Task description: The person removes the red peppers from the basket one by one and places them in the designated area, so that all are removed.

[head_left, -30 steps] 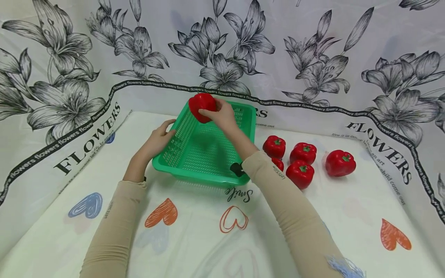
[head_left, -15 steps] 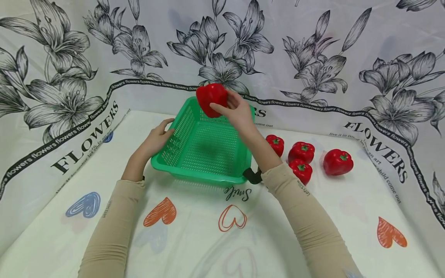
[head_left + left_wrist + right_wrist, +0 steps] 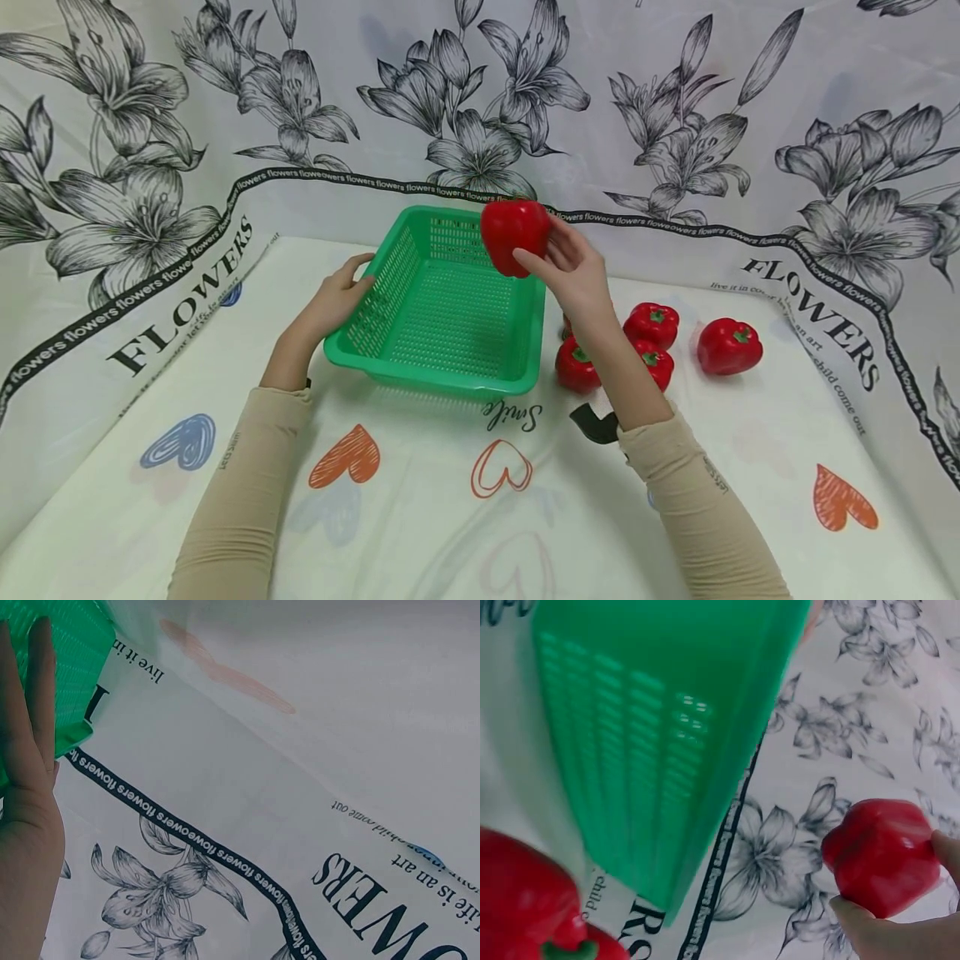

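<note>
My right hand (image 3: 577, 279) pinches a red bell pepper (image 3: 514, 235) between thumb and fingers. This pepper (image 3: 883, 857) is held in the air at the green basket's right edge. The plastic basket (image 3: 431, 379) has perforated walls, and its inside floor shows bare. At the basket's left side, my left hand (image 3: 339, 296) rests against the rim. In the left wrist view, two fingers (image 3: 43, 690) of it lie straight along the basket wall; its thumb is hidden there.
Several red bell peppers lie right of the basket, among them a front one (image 3: 576, 367) and a far-right one (image 3: 730, 346). One is mostly hidden behind my right hand. A heart-printed white cloth (image 3: 420, 533) covers the table; a flowered cloth (image 3: 637, 100) rises behind.
My right hand has carried the pepper from above the basket's left-back part rightward to its right edge, turning it more upright. My left hand stays on the basket, which has barely moved.
</note>
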Action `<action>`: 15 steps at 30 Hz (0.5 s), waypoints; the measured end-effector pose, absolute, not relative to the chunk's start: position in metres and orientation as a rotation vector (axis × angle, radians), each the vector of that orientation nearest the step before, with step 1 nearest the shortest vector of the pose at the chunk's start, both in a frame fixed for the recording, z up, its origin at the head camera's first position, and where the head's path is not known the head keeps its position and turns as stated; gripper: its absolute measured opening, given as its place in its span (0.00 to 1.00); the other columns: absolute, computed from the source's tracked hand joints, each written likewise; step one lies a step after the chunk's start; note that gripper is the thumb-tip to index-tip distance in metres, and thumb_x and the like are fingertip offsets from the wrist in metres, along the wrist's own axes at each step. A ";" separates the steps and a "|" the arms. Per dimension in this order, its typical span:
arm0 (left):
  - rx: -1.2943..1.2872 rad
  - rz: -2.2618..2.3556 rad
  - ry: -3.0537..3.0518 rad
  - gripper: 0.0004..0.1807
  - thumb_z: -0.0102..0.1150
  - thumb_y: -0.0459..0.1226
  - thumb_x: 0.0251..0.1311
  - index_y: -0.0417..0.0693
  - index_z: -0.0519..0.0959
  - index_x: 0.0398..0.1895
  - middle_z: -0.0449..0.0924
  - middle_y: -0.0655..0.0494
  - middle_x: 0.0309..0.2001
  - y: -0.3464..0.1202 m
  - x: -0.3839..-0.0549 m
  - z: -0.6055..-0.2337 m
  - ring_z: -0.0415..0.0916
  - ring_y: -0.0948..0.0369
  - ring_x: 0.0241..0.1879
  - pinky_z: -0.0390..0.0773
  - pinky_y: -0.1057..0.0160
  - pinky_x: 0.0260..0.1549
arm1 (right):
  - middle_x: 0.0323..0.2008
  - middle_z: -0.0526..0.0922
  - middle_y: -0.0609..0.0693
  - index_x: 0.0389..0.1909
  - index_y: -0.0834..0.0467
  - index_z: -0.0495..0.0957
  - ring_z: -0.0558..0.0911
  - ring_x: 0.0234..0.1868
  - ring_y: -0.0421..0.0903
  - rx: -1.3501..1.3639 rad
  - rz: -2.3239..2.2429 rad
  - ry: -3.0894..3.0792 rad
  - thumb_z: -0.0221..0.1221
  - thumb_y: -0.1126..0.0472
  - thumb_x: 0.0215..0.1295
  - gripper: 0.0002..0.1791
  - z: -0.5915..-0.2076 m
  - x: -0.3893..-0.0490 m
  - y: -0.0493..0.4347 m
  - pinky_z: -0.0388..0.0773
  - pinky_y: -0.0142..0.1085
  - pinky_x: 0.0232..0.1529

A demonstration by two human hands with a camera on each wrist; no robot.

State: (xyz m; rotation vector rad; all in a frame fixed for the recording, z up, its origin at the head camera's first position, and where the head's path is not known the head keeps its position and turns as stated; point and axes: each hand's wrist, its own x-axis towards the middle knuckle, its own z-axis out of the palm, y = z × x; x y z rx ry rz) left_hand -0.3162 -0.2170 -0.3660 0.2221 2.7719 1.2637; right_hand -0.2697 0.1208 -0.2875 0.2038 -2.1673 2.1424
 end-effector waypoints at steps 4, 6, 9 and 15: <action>0.229 1.262 2.770 0.32 0.31 0.51 0.77 0.53 0.44 0.79 0.71 0.30 0.62 -0.217 -0.317 -0.366 0.80 0.42 0.47 0.79 0.49 0.44 | 0.68 0.71 0.43 0.70 0.43 0.65 0.72 0.68 0.42 0.141 2.133 -2.164 0.68 0.53 0.59 0.38 -0.296 -0.257 0.141 0.73 0.40 0.63; 0.232 1.263 2.770 0.32 0.31 0.51 0.77 0.53 0.43 0.79 0.70 0.30 0.62 -0.217 -0.317 -0.366 0.80 0.42 0.48 0.79 0.49 0.44 | 0.69 0.70 0.44 0.71 0.43 0.64 0.70 0.69 0.43 0.104 2.123 -2.177 0.68 0.52 0.59 0.39 -0.300 -0.250 0.151 0.73 0.41 0.63; 0.225 1.269 2.771 0.32 0.31 0.51 0.77 0.54 0.44 0.79 0.70 0.31 0.63 -0.216 -0.318 -0.367 0.80 0.42 0.49 0.79 0.48 0.45 | 0.71 0.68 0.44 0.72 0.43 0.62 0.69 0.71 0.43 0.051 2.113 -2.193 0.68 0.50 0.58 0.41 -0.307 -0.241 0.166 0.72 0.39 0.64; 0.230 1.272 2.773 0.32 0.32 0.51 0.77 0.53 0.44 0.79 0.69 0.30 0.63 -0.217 -0.319 -0.370 0.79 0.41 0.50 0.79 0.47 0.46 | 0.73 0.63 0.44 0.73 0.41 0.59 0.64 0.74 0.44 -0.081 2.074 -2.230 0.68 0.48 0.58 0.43 -0.319 -0.223 0.197 0.71 0.33 0.61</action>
